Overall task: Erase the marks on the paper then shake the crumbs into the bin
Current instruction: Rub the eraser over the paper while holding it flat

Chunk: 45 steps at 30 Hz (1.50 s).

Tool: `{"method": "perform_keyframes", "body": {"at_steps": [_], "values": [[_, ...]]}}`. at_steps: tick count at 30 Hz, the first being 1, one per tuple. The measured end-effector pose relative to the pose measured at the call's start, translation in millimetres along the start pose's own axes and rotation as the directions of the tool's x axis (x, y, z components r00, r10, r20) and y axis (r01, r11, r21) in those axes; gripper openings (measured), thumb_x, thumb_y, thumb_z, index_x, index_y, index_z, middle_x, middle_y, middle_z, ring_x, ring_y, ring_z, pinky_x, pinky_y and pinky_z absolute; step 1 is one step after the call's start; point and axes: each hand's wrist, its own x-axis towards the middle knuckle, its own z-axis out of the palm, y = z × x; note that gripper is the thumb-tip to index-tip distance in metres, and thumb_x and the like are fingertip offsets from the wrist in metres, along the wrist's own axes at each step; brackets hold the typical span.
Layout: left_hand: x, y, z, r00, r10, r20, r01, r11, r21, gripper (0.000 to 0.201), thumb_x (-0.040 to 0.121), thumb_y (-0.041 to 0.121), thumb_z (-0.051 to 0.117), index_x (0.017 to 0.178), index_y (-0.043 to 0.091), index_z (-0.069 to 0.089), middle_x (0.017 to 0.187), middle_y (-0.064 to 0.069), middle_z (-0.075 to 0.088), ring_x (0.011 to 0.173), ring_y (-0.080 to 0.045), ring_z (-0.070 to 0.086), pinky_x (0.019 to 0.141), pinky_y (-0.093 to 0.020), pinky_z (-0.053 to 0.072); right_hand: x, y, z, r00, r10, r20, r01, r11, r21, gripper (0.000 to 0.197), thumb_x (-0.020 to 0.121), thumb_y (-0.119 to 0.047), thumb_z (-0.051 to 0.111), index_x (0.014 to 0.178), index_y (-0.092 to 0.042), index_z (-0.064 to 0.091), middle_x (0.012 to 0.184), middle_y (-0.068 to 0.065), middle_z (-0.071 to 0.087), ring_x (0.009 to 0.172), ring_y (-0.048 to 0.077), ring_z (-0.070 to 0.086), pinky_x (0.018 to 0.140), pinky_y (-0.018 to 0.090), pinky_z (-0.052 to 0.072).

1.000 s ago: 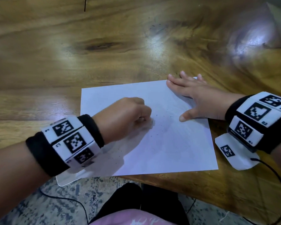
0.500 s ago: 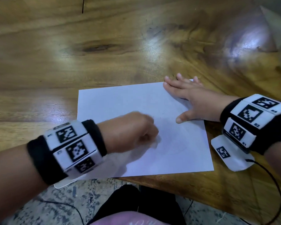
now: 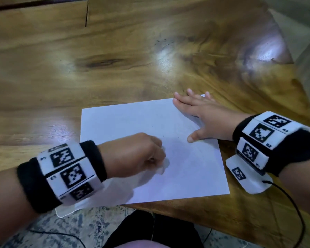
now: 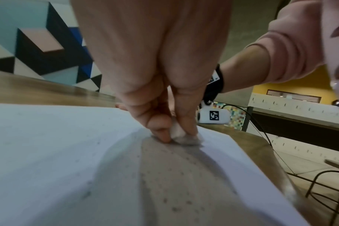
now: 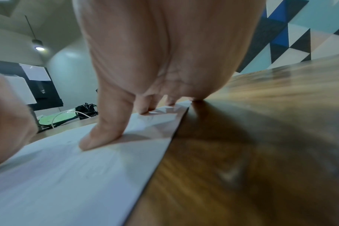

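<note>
Behind the varnished wooden surface (image 3: pixel 115 72) we see a wall painted with blue, black and white triangles (image 4: pixel 48 50). On this surface, close to its near edge, lies the white rectangular sheet of paper (image 3: pixel 132 122), flat, with small dark crumbs (image 4: pixel 174 183) spread over it. Our left hand (image 3: pixel 132 154) pinches a small white eraser (image 4: pixel 177 132) between thumb and fingers and presses it on the middle part of the sheet. Our right hand (image 3: pixel 206 117) lies with straight fingers on the far right corner and holds the sheet in place, gripping nothing. We judge that the erasing step is in hand; the marks are too faint to tell how much is left. Next we must finish rubbing, then lift the sheet level so the crumbs do not slide off. No bin is in view.
</note>
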Motion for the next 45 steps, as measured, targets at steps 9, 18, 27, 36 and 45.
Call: {"method": "perform_keyframes", "body": {"at_steps": [9,18,27,36,45], "values": [[36.5,-3.9,-21.2,0.966,-0.075,-0.247,0.095,0.993,0.066,0.02,0.079,0.026,0.051,0.067,0.013,0.06,0.068,-0.002,0.056,0.063,-0.02,0.052,0.059,-0.026,0.035,2.3,0.0,0.2,1.0,-0.001,0.004,0.001,1.0,-0.013,0.103,0.074,-0.042,0.07,0.146,-0.032,-0.004,0.143,-0.028,-0.021,0.128,-0.005,-0.024,0.107,0.029,-0.018],[16.7,-11.0,-19.1,0.961,-0.188,-0.203,0.199,0.979,0.034,0.01,0.075,0.009,0.063,0.08,0.017,0.067,0.081,-0.002,0.061,0.077,-0.02,0.058,0.066,-0.023,0.041,-2.6,-7.2,-3.6,0.998,0.059,0.012,-0.056,0.988,-0.144,0.103,0.078,-0.051,0.062,0.146,-0.028,-0.012,0.148,-0.02,-0.025,0.131,0.0,-0.028,0.11,0.033,-0.016],[21.5,-6.1,-26.0,0.96,-0.239,-0.148,0.246,0.969,0.03,0.01,0.075,0.011,0.063,0.075,0.02,0.063,0.067,0.01,0.052,0.058,-0.003,0.044,0.055,-0.007,0.031,-28.7,6.4,-2.3,0.983,0.18,0.036,-0.177,0.981,-0.075,0.106,0.078,-0.057,0.057,0.143,-0.025,-0.021,0.136,-0.018,-0.038,0.126,-0.002,-0.03,0.109,0.028,-0.016],[85.0,-5.1,-55.1,0.823,-0.346,-0.45,0.35,0.934,-0.077,0.012,0.074,0.016,0.069,0.085,0.012,0.066,0.075,0.0,0.058,0.072,-0.017,0.053,0.062,-0.021,0.035,-27.5,0.2,-2.9,0.973,0.226,0.049,-0.218,0.967,-0.132,0.104,0.08,-0.058,0.053,0.143,-0.023,-0.021,0.136,-0.015,-0.04,0.138,0.005,-0.027,0.113,0.037,-0.014],[85.6,-7.5,-58.4,0.906,-0.261,-0.333,0.278,0.961,0.005,0.009,0.074,0.015,0.07,0.081,0.011,0.068,0.085,-0.007,0.068,0.074,-0.019,0.056,0.063,-0.023,0.036,-31.7,-3.8,-6.8,0.961,0.269,0.06,-0.254,0.949,-0.189,0.101,0.079,-0.064,0.048,0.143,-0.028,-0.022,0.147,-0.016,-0.034,0.137,0.009,-0.03,0.112,0.053,-0.016]]}}
